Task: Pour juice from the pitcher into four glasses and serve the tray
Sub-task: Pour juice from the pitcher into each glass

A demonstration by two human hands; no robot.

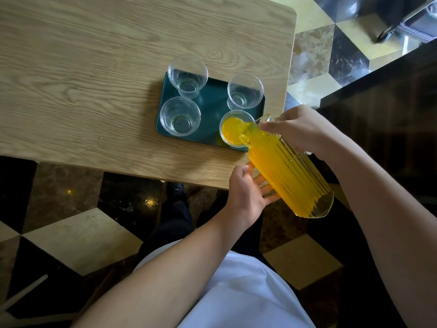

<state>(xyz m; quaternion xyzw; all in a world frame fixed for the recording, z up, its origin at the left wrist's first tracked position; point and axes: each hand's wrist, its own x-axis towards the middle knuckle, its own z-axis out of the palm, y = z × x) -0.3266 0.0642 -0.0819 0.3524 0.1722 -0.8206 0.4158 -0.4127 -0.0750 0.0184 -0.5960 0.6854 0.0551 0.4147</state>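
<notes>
Pitcher (289, 172) tilted over near-right glass (234, 129) on green tray (210, 107), tabletop (94, 67); juice (230, 130) inside. Right hand (298, 129) grips neck, left hand (248, 195) open, supporting pitcher body. 3 other glasses empty.

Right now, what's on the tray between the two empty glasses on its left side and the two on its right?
Nothing: in the head view a bare strip of green tray separates the left glasses from the right pair.
</notes>
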